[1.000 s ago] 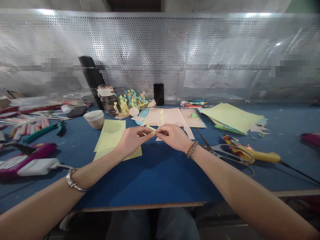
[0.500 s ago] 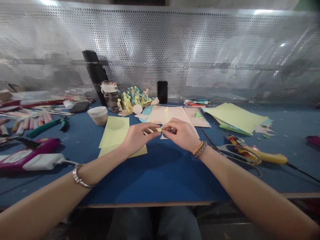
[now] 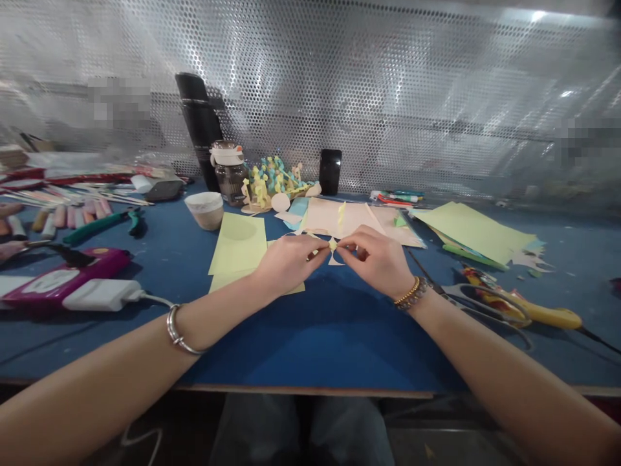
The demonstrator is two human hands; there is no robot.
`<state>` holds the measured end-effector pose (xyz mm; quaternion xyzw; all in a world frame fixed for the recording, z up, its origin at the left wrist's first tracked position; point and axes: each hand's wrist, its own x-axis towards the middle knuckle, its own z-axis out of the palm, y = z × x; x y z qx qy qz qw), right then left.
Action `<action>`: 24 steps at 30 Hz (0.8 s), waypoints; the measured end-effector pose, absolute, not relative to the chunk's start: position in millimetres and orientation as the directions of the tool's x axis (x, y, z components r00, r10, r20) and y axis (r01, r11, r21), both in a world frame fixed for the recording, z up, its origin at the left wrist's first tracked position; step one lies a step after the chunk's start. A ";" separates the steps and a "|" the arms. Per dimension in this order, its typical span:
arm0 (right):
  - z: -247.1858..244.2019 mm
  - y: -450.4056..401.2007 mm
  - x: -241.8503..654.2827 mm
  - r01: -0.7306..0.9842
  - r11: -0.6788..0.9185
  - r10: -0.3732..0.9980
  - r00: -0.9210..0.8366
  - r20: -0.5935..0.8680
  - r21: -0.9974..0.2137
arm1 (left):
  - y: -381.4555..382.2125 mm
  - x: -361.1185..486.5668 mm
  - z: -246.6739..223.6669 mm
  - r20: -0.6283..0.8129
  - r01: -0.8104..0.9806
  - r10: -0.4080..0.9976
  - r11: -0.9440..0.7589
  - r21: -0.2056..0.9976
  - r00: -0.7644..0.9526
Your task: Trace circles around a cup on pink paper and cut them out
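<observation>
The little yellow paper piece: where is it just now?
In the head view, the little yellow paper piece is slightly right of the picture's centre, below the phone, held between the left hand and the right hand.

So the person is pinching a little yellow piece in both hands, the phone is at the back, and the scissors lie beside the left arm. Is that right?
Not quite: the scissors lie beside the right arm, as the head view shows. The left hand and right hand do pinch the yellow piece, and the phone is at the back.
</observation>
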<state>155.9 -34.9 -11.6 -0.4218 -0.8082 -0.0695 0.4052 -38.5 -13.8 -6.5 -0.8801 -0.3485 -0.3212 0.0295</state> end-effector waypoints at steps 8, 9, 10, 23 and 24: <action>-14.8 -35.5 154.9 0.757 0.633 0.603 -0.352 0.716 -0.161 | -15.1 -41.7 -5.8 0.495 0.687 0.581 -0.725 -0.047 0.646; -15.2 -35.5 155.0 0.759 0.633 0.603 -0.359 0.712 -0.153 | -14.8 -42.0 -5.9 0.494 0.681 0.569 -0.729 -0.065 0.657; -15.5 -35.6 155.0 0.760 0.633 0.603 -0.365 0.709 -0.147 | -14.4 -42.2 -6.1 0.496 0.674 0.556 -0.734 -0.082 0.667; -13.8 -32.4 155.0 0.720 0.675 0.498 -0.286 0.818 -0.160 | -6.5 -41.6 -9.6 0.740 0.530 0.516 -0.809 0.255 0.431; -13.5 -33.0 154.9 0.714 0.680 0.492 -0.278 0.825 -0.165 | -6.6 -41.7 -9.8 0.758 0.512 0.498 -0.821 0.254 0.422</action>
